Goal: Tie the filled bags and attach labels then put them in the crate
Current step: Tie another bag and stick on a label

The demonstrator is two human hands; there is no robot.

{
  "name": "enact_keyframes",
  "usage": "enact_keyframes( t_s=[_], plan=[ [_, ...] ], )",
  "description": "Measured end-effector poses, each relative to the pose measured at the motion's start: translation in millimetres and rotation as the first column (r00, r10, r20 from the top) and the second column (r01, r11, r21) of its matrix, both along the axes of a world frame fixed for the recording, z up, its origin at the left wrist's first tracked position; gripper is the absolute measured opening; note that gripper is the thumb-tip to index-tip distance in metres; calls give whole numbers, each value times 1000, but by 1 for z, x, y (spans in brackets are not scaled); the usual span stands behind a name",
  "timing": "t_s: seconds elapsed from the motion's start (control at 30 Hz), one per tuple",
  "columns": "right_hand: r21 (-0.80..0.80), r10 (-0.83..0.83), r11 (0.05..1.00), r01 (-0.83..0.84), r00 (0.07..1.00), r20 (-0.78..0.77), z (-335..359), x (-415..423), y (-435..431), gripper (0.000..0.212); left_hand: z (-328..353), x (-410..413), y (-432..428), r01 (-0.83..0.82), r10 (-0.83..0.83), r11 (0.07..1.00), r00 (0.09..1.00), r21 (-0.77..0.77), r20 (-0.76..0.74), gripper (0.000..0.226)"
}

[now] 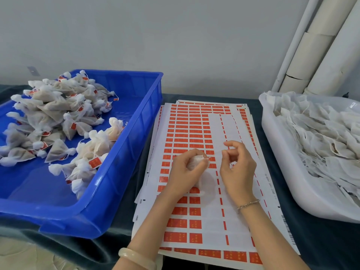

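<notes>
One gauzy bag [196, 160] — thin string [216, 152]

I see the dark-clothed surface [315, 246] carrying a blue crate [140, 123] at left, stacked label sheets [187, 133] in the centre, and a white tub [282, 162] at right.

Above the label sheets [194, 129], the left hand [187, 168] gripped a small white bag [196, 160] while the right hand [237, 168] pinched its string [216, 153], drawn out between the two hands. Left of the sheets on the counter [311, 240] stood the blue crate [136, 133], holding a heap of tied, labelled bags [52, 117]. Right of the sheets sat a white tray [282, 168] full of untied bags [321, 133].
</notes>
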State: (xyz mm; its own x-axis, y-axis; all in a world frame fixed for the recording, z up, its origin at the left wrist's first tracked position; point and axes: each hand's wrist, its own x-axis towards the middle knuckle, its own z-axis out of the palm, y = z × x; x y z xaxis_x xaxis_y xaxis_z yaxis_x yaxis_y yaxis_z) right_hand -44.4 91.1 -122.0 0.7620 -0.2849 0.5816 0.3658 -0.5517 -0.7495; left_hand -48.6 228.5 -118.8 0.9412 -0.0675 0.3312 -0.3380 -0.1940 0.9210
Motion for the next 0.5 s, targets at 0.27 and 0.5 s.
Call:
enact_keyframes(
  t_s=[0.27, 0.5],
  plan=[
    [38, -91, 995, 90, 995, 32, 3, -1, -1, 27, 1, 1, -3, 63, -62, 994, 998, 85, -13, 6],
    [192, -105, 977, 92, 992, 63, 6, 1, -8, 22, -1, -1, 1, 85, -70, 980, 994, 182, -86, 35]
  ],
)
